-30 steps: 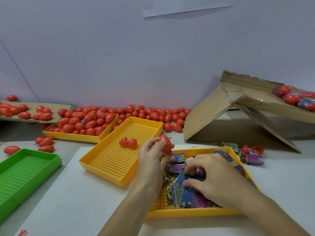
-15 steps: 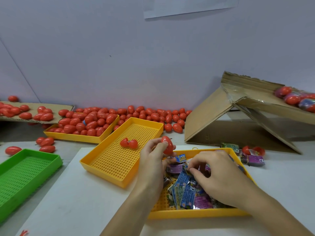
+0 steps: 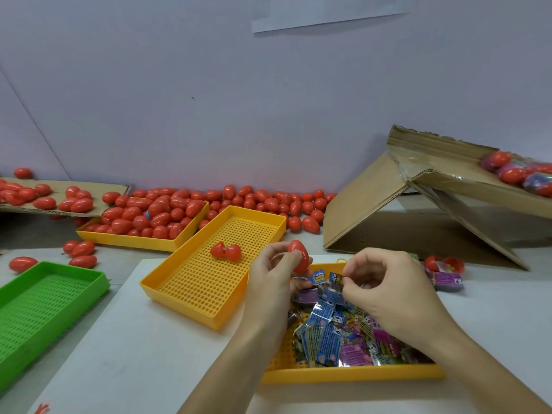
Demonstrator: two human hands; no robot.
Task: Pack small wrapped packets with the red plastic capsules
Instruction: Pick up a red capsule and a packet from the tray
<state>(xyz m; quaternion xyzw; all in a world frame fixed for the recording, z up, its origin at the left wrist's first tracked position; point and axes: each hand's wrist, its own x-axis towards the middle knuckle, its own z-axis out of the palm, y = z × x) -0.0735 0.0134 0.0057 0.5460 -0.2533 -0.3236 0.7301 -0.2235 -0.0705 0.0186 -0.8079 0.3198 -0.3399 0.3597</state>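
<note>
My left hand (image 3: 273, 282) holds a red plastic capsule (image 3: 299, 255) upright between thumb and fingers, above the far left corner of a yellow tray (image 3: 352, 375) filled with small wrapped packets (image 3: 328, 336). My right hand (image 3: 385, 289) hovers over that tray and pinches one blue packet (image 3: 334, 283) at its fingertips, just right of the capsule. An open red capsule (image 3: 225, 251) lies in the other yellow mesh tray (image 3: 209, 297) to the left.
A third yellow tray (image 3: 128, 239) heaped with red capsules stands at the back left, with many more loose along the wall. A green tray (image 3: 44, 306) lies at the left. A tilted cardboard box (image 3: 418, 210) stands at the back right, and packets with capsule halves (image 3: 445, 271) lie beside it.
My right hand has lifted out of the packet pile with one packet pinched and moved up toward the capsule. My left hand has barely moved.
</note>
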